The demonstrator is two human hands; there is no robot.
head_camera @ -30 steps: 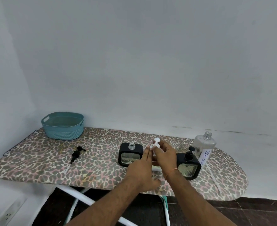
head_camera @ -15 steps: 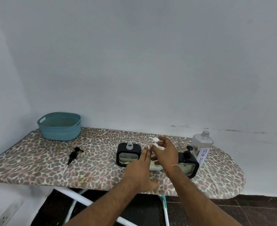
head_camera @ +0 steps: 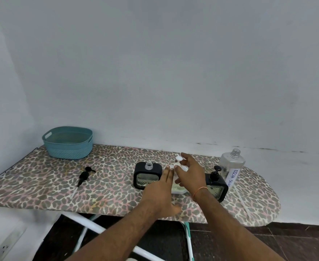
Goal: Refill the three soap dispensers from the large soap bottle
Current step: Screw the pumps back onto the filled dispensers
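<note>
On the leopard-print ironing board point(head_camera: 42, 187), three soap dispensers stand in a row: the left black one point(head_camera: 147, 175) uncapped, the white middle one point(head_camera: 177, 188) behind my hands, the right black one point(head_camera: 216, 186) pump on. The large soap bottle point(head_camera: 231, 163) stands open at far right, seemingly almost empty. My right hand point(head_camera: 189, 172) pinches the white pump point(head_camera: 178, 161); my left hand point(head_camera: 159, 194) rests flat-fingered against the middle dispenser. Both hands sit much as half a second ago. A teal basket point(head_camera: 67, 143) sits far left.

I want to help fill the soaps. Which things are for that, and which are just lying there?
For the job: large soap bottle, uncapped; open black dispenser; white dispenser between the hands; black dispenser with pump; loose black pump.

Just lying about: teal basket; ironing board beneath everything.
</note>
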